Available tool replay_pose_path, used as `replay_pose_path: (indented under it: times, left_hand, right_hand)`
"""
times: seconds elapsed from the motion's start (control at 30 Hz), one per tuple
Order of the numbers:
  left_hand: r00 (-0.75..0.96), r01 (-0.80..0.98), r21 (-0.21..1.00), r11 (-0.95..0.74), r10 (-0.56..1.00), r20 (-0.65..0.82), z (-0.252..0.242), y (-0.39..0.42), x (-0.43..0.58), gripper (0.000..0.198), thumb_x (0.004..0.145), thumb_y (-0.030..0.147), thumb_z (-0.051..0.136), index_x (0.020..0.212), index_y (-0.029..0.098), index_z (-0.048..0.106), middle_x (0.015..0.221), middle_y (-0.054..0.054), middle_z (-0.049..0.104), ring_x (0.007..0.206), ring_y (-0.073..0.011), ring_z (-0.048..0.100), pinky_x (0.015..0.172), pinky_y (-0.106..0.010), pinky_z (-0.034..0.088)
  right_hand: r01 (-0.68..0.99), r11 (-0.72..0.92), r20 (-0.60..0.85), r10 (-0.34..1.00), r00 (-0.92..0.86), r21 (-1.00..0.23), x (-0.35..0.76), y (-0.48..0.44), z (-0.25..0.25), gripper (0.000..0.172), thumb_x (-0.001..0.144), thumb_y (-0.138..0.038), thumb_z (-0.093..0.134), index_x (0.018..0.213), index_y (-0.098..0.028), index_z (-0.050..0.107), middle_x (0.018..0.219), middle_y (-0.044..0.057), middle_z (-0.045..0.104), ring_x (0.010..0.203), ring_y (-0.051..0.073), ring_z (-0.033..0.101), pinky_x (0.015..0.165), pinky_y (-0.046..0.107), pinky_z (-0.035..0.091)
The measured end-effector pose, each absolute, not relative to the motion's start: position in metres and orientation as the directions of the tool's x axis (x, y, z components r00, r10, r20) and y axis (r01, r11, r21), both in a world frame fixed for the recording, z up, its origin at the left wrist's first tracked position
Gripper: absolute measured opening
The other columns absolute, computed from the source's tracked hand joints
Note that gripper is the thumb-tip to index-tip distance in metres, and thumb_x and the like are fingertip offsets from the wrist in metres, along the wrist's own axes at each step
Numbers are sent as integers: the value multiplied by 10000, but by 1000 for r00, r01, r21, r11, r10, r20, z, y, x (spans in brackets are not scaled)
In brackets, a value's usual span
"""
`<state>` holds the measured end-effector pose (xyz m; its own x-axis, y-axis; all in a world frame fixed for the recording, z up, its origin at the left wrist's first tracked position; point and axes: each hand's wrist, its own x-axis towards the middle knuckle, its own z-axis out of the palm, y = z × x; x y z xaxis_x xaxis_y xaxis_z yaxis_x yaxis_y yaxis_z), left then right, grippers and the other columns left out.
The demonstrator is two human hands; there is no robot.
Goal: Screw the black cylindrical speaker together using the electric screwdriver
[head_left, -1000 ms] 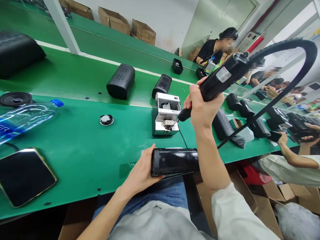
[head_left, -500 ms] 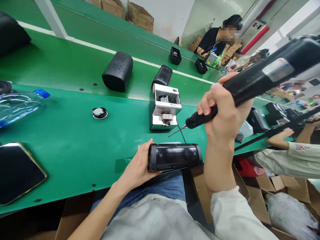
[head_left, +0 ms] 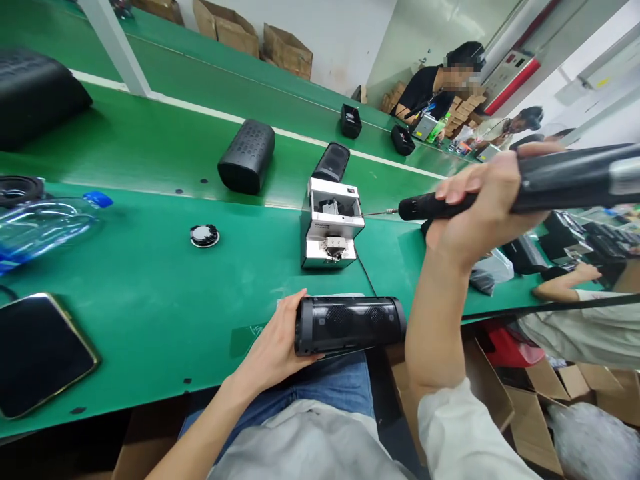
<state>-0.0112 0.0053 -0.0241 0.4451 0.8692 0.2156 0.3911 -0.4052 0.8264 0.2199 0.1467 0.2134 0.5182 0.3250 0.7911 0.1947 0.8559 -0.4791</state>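
The left grip (head_left: pixel 276 339) clasps the black speaker (head_left: pixel 353 325) by its left end, while the right grip (head_left: pixel 493 197) is closed around a black power screwdriver (head_left: pixel 565 176).
The speaker lies lengthwise at the near edge of the green desk (head_left: pixel 235 287), to the right of the left grip's fingers, with the thumb along its near side; its right end is free, on the near side of the right grip and to its left. The screwdriver is held well above the speaker, its bit (head_left: pixel 379 213) pointing left to the right side of the silver device (head_left: pixel 333 230); whether the tip touches it, I cannot tell. That device stands just beyond the speaker, with a round black-and-white part (head_left: pixel 205 235) farther left.
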Motion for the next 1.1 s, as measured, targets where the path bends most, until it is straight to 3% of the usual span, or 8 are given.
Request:
replay_pose_path:
  times: [0.17,0.47,0.63,1.1]
  left_hand:
    - [448,403,822,-402,870,205,-24,5,-12,1200,830,304,952,1723,334,151,1633,-206,482,1531,-460,548,1217,-696,538]
    - [438,396,816,-421,868,235,-24,5,-11,1237,803,280,966,1731,348,151,1623,-193,491,1517,-455,558,1225,-703,534]
    - [444,395,824,-406,869,216,-23,5,-11,1227,811,246,957,1722,346,141,1608,-191,489,1520,-451,549,1220,-709,535]
    - [434,390,830,-399,874,216,-25,5,-10,1235,790,225,962,1719,348,156,1620,-184,494,1522,-444,555,1231,-678,531]
  right_hand:
    - [124,855,800,407,440,-503,194,101,234,169,948,-139,664,949,-287,582,587,-94,412,423,121,434,444,294,412]
    - [103,767,762,597,251,-634,185,135,202,271,956,-359,807,836,-283,576,566,-104,458,402,115,511,410,287,478]
    - [66,738,724,635,269,-672,174,149,188,197,923,-312,830,884,-270,642,608,-98,534,401,102,512,388,272,482]
    - [121,723,717,621,316,-680,172,154,191,224,910,-309,855,876,-259,639,645,-88,554,413,93,528,378,252,481]
